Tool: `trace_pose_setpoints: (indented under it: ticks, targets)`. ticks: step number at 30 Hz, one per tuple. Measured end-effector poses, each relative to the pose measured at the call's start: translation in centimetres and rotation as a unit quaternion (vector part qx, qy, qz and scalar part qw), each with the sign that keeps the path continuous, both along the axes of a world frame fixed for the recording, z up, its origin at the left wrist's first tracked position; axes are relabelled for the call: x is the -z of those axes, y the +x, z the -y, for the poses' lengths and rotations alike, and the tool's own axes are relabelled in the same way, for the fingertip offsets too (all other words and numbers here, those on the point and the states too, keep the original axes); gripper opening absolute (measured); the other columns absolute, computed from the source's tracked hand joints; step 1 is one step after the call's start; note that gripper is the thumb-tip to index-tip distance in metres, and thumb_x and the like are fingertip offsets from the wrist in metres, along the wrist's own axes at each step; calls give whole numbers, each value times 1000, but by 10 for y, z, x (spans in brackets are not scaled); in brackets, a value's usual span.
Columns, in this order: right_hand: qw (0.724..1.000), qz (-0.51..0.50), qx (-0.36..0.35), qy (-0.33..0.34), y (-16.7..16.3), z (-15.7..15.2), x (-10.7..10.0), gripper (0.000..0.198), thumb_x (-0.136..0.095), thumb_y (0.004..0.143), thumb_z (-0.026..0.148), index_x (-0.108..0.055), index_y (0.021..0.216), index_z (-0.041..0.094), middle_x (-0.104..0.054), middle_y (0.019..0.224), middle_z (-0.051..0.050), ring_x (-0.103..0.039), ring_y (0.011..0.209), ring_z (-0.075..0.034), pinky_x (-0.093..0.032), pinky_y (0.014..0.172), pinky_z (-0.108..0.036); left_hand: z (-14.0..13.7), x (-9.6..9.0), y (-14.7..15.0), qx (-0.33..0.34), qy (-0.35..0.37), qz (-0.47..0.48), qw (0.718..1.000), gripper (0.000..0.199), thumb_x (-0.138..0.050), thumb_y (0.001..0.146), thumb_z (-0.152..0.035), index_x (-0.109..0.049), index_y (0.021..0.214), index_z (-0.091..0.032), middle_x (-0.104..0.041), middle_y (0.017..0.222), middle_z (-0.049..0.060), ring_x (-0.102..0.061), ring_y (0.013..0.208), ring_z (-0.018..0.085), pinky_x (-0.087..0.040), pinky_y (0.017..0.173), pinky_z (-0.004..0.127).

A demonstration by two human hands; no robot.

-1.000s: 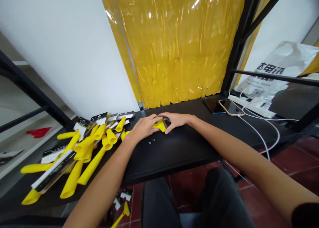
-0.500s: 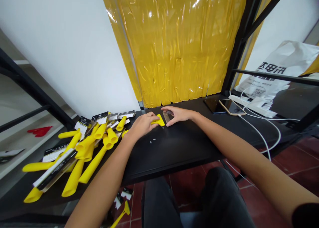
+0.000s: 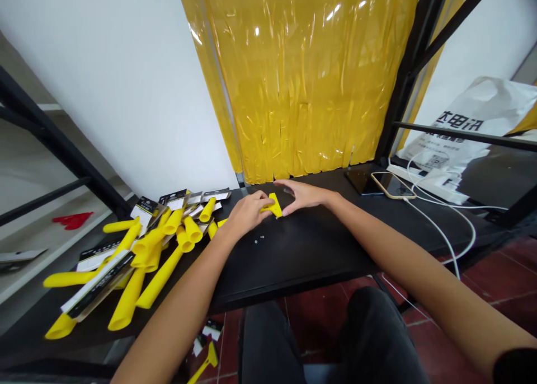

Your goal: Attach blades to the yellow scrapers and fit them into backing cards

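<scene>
My left hand (image 3: pixel 248 215) is closed on a yellow scraper (image 3: pixel 274 205), its wide head pointing right over the black tabletop (image 3: pixel 302 244). The fingers hide most of its handle. My right hand (image 3: pixel 304 196) curves around the right side of the head, thumb at the near corner and fingers near the far one. What lies between its thumb and fingertips cannot be made out clearly. Just in front of the scraper are small screws or nuts (image 3: pixel 256 241). Left of my left hand lies a heap of yellow scraper handles (image 3: pixel 145 255) with black-and-white cards.
Two phones (image 3: pixel 392 185) lie at the right, one with a white cable (image 3: pixel 438 224) attached. Behind them are a white plastic bag (image 3: pixel 470 118) and a black rail. A yellow strip curtain (image 3: pixel 310 93) hangs at the back edge. Another scraper (image 3: pixel 205 364) is below, near the floor.
The flat brownish-grey piece in my right hand is no longer distinguishable. My right hand and the scraper head are closer together, and the head has turned slightly. The whole view has shifted a little.
</scene>
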State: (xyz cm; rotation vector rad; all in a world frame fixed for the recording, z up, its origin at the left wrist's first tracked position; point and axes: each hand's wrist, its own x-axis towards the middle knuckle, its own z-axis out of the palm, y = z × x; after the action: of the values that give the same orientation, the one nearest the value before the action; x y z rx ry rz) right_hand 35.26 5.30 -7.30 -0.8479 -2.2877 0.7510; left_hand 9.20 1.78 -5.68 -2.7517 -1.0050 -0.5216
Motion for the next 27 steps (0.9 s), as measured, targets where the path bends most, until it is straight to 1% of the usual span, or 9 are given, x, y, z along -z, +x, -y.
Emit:
trace_pose_setpoints:
  ticks: [4,8,11,14,16,20,22,25,27]
  targets:
    - [996,71,-3,57,-14,13,-5,112,-89,63,60,-41,157,25,-46,159,-15,-47,145,-35,-37,121,-52,1,2,3,-5,-5,2,1000,29,-70,92,-26,-71,121,-23,-68,118,8,-69,96,22,-55,85,35]
    - [994,90,-3,68,-13,17,-6,110,-89,65,57,-40,158,23,-47,158,-15,-47,144,-35,-38,120,-51,2,1,3,-13,-18,2,1000,30,-71,90,-25,-71,120,-23,-69,118,8,-70,98,23,-55,87,37]
    - [994,86,-1,65,-12,15,-5,110,-87,67,58,-38,159,23,-44,161,-15,-44,146,-34,-35,122,-51,3,-1,3,-15,-19,6,1000,36,-72,89,-23,-67,126,-23,-68,119,8,-70,102,24,-55,90,38]
    - [996,65,1,56,-11,10,-3,110,-88,67,58,-38,159,23,-42,163,-14,-42,148,-33,-32,124,-50,4,-3,3,-12,-14,18,1000,46,-72,89,-22,-61,133,-24,-68,121,8,-69,106,25,-55,92,39]
    - [999,34,-9,40,-10,7,-1,109,-88,67,57,-38,158,26,-42,162,-13,-42,148,-32,-33,124,-50,4,-4,2,-10,-11,24,1000,47,-72,89,-21,-59,134,-23,-67,122,9,-68,106,26,-54,92,40]
    - [999,-30,-30,-17,-9,6,0,103,-88,69,52,-38,157,30,-40,164,-10,-38,151,-30,-32,125,-50,5,-5,1,-7,-5,30,1000,34,-70,90,-20,-60,123,-22,-67,116,9,-68,101,25,-53,88,39]
    - [997,-46,-27,-46,-8,5,0,102,-87,71,51,-37,158,30,-42,162,-11,-37,151,-30,-30,125,-52,6,-6,1,-7,-4,36,999,27,-69,90,-21,-61,115,-23,-67,112,7,-68,98,24,-53,85,37]
    - [996,-57,15,-64,2,-2,-2,98,-84,74,53,-38,157,28,-44,161,-12,-40,150,-31,-31,125,-52,6,-7,0,-6,-5,33,999,20,-69,91,-21,-62,110,-23,-66,114,6,-68,96,23,-52,83,35]
    - [994,-44,83,-50,16,-11,-3,94,-81,77,57,-40,156,24,-42,162,-14,-44,147,-32,-34,123,-50,5,-6,-1,-7,-5,25,1000,18,-67,92,-22,-63,109,-23,-66,116,7,-68,97,23,-52,84,36]
